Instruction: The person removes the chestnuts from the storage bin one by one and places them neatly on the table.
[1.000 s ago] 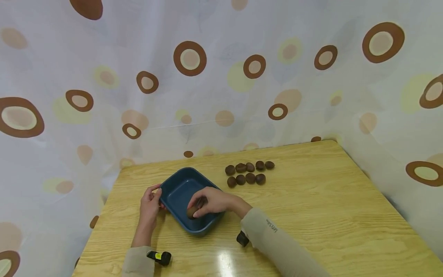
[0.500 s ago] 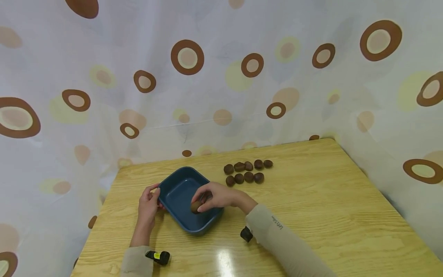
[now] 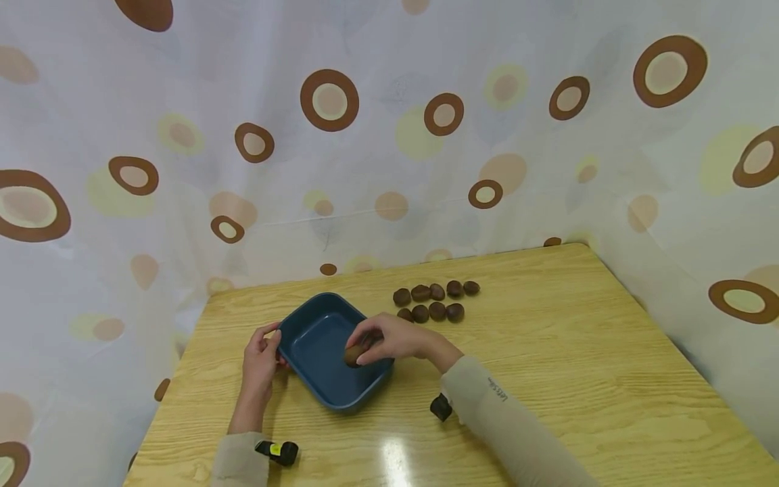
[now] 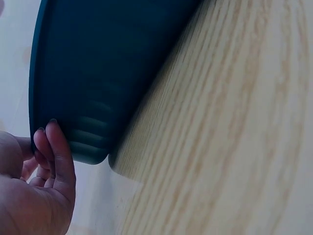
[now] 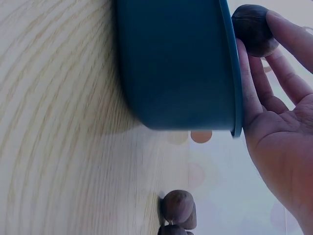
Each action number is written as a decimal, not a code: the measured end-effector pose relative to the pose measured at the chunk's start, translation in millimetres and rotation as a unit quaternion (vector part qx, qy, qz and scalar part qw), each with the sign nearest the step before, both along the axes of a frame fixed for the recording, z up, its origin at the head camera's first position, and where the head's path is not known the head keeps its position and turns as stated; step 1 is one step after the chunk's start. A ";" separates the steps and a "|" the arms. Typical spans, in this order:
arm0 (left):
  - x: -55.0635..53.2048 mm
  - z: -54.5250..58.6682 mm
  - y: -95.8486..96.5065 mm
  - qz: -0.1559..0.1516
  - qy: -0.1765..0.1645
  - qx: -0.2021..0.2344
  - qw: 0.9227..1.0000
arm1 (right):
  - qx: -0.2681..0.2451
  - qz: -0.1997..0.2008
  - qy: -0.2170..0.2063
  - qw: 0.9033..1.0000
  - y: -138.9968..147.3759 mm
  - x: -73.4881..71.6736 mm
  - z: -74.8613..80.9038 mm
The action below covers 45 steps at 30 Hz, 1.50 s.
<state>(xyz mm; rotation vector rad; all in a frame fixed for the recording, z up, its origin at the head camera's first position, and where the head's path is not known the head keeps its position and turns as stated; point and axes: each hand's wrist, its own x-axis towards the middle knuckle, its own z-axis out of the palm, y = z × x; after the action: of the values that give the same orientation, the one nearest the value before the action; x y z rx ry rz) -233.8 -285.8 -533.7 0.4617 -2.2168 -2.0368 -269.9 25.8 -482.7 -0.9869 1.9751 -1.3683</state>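
Observation:
A dark blue square basin (image 3: 316, 352) stands on the table, turned cornerwise to me. My left hand (image 3: 260, 360) pinches its rim at the left corner, thumb above and fingers below; in the left wrist view the fingertips (image 4: 55, 134) lie against the outer wall. Over the right part of the basin, my right hand (image 3: 387, 340) holds a brown chestnut (image 3: 354, 356) between thumb and fingers. From the right wrist, this chestnut (image 5: 254, 30) shows up at the level of the rim, with the hand reaching across that edge.
Beyond the basin to the right, several chestnuts lie in two rows: a back row (image 3: 420, 293) and a front row (image 3: 437, 311). The wooden table (image 3: 548, 352) meets a patterned curtain (image 3: 389, 169) behind it. A black camera sits on each wrist.
My right hand has risen and moved right inside the basin's outline, carrying the chestnut away from the basin's middle. The left hand keeps its hold on the rim.

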 end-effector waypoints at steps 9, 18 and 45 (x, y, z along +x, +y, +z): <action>1.2 1.1 1.0 0.003 0.000 -0.002 1.000 | 0.002 -0.025 0.001 1.000 18.3 -6.1 0.4; -0.8 2.8 1.9 0.005 0.008 -0.017 1.000 | -0.013 -0.067 0.003 0.998 52.2 -17.5 0.3; -28.8 5.1 -3.6 0.003 0.025 -0.057 0.998 | 0.020 -0.222 0.043 0.974 168.4 -37.7 -13.4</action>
<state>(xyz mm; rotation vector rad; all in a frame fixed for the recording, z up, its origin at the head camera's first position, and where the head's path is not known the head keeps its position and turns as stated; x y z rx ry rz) -262.6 -289.4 -528.6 0.4008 -2.2841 -1.8835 -307.6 194.2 -496.1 -0.6115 2.3780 -1.5260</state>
